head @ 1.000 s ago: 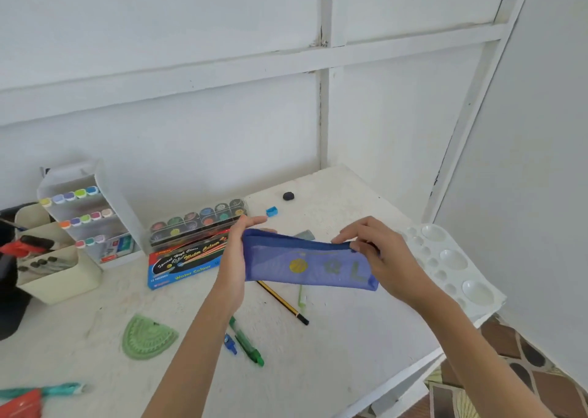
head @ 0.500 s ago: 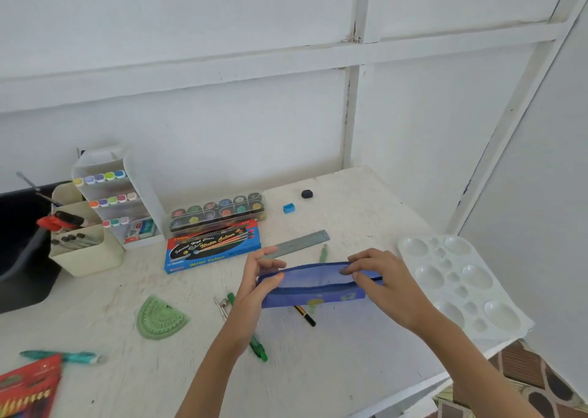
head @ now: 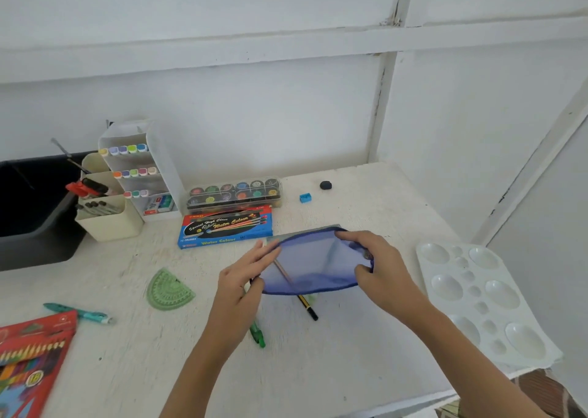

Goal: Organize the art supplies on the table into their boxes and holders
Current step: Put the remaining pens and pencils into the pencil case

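Observation:
A blue see-through mesh pouch (head: pixel 313 265) hangs just above the white table (head: pixel 318 370), its mouth spread wide. My left hand (head: pixel 243 277) pinches its left rim and my right hand (head: pixel 370 268) grips its right end. A yellow-black pencil (head: pixel 305 304) lies under the pouch, partly seen through the mesh. A green pen (head: pixel 257 335) lies by my left wrist. A grey ruler (head: pixel 334 227) peeks out behind the pouch.
A green protractor (head: pixel 168 290), a teal pen (head: pixel 79 313) and a red pencil box (head: pixel 28 357) lie left. At the back stand a marker rack (head: pixel 136 169), cream holders (head: pixel 108 217), a paint-pot case (head: pixel 235 193), a watercolour box (head: pixel 226 228), a blue sharpener (head: pixel 304 197) and a black eraser (head: pixel 325 185). A white palette (head: pixel 477 293) lies right.
The pouch came down from chest height to just over the table, and both hands pulled its mouth open. The view tilted down and shifted left.

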### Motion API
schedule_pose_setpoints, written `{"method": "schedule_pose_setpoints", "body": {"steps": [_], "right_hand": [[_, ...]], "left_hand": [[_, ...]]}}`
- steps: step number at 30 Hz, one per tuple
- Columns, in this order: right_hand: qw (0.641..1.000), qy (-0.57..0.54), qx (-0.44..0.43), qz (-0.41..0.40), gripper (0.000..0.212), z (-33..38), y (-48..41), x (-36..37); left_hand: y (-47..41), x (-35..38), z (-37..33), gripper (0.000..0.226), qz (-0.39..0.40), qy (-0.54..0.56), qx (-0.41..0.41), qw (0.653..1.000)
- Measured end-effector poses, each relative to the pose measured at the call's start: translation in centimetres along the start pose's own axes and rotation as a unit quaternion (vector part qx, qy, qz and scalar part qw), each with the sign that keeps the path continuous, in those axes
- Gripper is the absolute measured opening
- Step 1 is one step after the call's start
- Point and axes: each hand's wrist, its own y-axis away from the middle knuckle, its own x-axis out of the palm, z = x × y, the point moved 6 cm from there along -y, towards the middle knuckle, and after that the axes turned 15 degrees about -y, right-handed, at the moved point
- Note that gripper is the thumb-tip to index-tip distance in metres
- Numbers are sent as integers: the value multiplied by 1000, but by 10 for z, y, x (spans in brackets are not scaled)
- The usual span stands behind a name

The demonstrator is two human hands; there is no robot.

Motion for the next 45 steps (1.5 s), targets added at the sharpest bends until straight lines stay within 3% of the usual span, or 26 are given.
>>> {"method": "schedule_pose_setpoints", "body": {"steps": [4,7,9,10,12,14,19,23,27,29,33,36,39,42,45], "right_hand": [[997,-74,-11,35,43,8,-16,13],[971,-227,22,-72,32,1,-29,7],[962,-185,78,-183,27,-19,-33,2],[961,-146,119,-200,20,-30,-34,6],[966,-71,193,-157,18,-48,-36,26],[972,6,211,-105,40,-60,-38,47],[969,12,198,-147,48,-54,-39,59],[974,-101,83,-188,29,-4,-46,50],[964,-214,-105,-116,23,72,-51,65],[967,-178,-174,-57,25,91,-54,84],[964,49,-262,10,28,78,-57,120],[973,33,-217,-63,23,51,-46,112],[984,55,-75,-154,18,11,-33,101],[981,172,61,-63,35,-29,-24,114],[979,186,74,-36,32,-38,-16,120]], "left_hand": [[1,-12,5,63,-47,-3,-61,997],[-3,-32,18,62,-91,-19,-89,992],[-4,-46,29,61,-117,-31,-114,986],[-4,-51,34,60,-127,-32,-128,983],[-6,-60,43,60,-138,-27,-145,979],[-8,-66,50,60,-137,-24,-149,979],[-10,-70,64,62,-131,-23,-159,978],[-11,-72,72,63,-121,-9,-172,978],[-11,-68,66,63,-103,2,-182,978],[-11,-64,61,63,-96,-5,-183,978],[-6,-64,59,61,-108,-8,-185,977],[1,-72,69,60,-113,-11,-199,973],[9,-79,78,61,-120,-3,-213,970],[15,-85,81,62,-134,-1,-220,966],[18,-92,81,62,-148,-14,-222,964]]}}
